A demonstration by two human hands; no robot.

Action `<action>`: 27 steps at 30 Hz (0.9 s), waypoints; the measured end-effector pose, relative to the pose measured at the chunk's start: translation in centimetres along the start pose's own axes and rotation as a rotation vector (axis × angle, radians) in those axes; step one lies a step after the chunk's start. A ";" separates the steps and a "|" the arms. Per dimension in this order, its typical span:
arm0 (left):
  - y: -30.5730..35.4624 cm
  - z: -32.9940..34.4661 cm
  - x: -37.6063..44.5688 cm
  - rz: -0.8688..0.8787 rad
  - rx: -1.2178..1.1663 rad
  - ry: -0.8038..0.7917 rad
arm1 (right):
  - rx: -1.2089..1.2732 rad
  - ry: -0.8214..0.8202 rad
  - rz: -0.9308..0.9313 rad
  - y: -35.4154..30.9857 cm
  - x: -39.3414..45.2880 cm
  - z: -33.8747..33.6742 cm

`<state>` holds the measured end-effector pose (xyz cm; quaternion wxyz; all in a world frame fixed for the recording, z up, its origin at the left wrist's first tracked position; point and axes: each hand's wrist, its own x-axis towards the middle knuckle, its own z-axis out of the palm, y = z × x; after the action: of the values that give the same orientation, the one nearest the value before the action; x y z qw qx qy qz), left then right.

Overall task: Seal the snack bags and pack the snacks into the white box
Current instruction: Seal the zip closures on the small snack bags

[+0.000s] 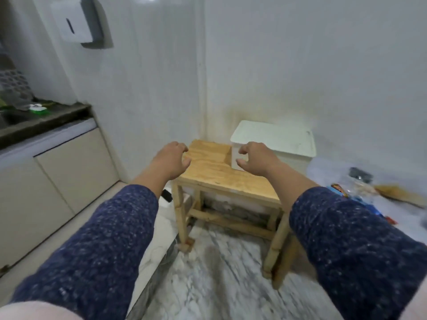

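The wooden desk [215,172] stands in the corner of the room, on a floor of grey-veined marble. Its top is pale plywood with a rough grain, and its legs are plain square wood. It seems to be put there as a low work place near the snacks.

The white box [275,139] sits on the far right part of the desk, against the wall. It is rectangular with rounded corners, probably plastic, and its flat lid is on, so it is not yet ready for packing.

The snack bags [346,192] lie well apart from the box, on a pale surface to the right. They are shiny and colourful, but too blurred to tell if they are sealed.

The left hand [172,161] hovers over the near left part of the desk, its grip spread with fingers loosely bent, holding nothing. The right hand [255,158] is in front of the box, its grip also spread and empty. I judge that both hands reach for the box.
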<state>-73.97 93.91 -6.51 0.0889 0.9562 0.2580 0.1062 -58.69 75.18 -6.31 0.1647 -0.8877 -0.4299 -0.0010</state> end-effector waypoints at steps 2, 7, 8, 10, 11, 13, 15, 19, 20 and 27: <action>4.1 1.0 1.7 0.089 -0.002 -0.021 | -0.003 0.029 0.072 3.7 -1.5 -1.2; 15.1 4.6 4.9 0.254 -0.049 -0.059 | -0.019 0.065 0.233 13.3 -5.6 -4.0; 17.4 5.6 5.6 0.284 -0.061 -0.067 | -0.026 0.067 0.264 15.5 -6.5 -4.6; 22.1 7.5 6.6 0.339 -0.097 -0.088 | -0.033 0.062 0.324 19.7 -8.2 -5.6; 24.6 8.5 7.1 0.363 -0.116 -0.101 | -0.035 0.059 0.352 22.0 -9.0 -6.2; 29.5 10.4 8.0 0.414 -0.131 -0.129 | -0.039 0.057 0.409 26.5 -10.3 -7.3; 34.0 12.5 8.9 0.461 -0.134 -0.149 | -0.042 0.066 0.460 30.8 -11.5 -8.1; 41.9 16.7 10.3 0.520 -0.162 -0.201 | -0.036 0.065 0.543 38.0 -13.5 -8.8; 43.5 17.7 10.7 0.529 -0.162 -0.221 | -0.037 0.060 0.561 39.5 -13.9 -8.8; 53.6 24.9 13.2 0.609 -0.173 -0.343 | -0.021 0.023 0.694 49.6 -16.9 -8.6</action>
<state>-31.18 52.23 -16.34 0.1760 0.9820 -0.0675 -0.0126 -30.31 31.19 -15.04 0.1511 -0.9826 -0.1004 0.0408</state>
